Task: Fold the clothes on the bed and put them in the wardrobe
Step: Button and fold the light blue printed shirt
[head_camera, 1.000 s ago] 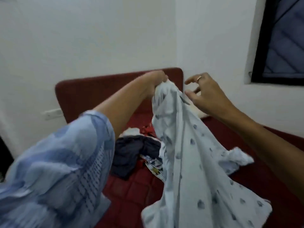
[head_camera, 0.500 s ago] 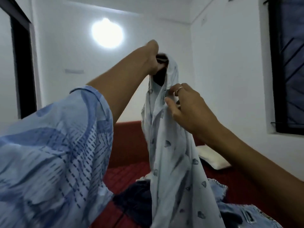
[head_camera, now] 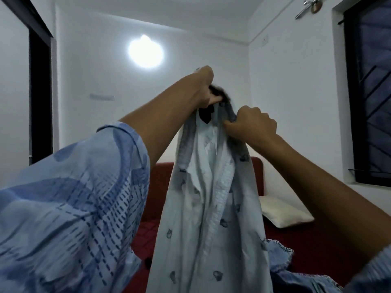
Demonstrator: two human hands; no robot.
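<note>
Shirt [head_camera: 211,208] hangs lengthwise straight down from my two hands, held high above the red bed [head_camera: 285,235]. My left hand [head_camera: 204,89] grips the collar top; my right hand [head_camera: 252,123], just beside and lower, has fingers curled round the placket edge.

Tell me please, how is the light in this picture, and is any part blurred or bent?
Head view: the wall lamp is blown out with a glowing halo; the room looks dim and bluish. The left hand and right hand gripping the pale shirt are backlit and dark, and the collar near the left hand is motion-smeared. The wide lens bows the door frame and the window.
</note>
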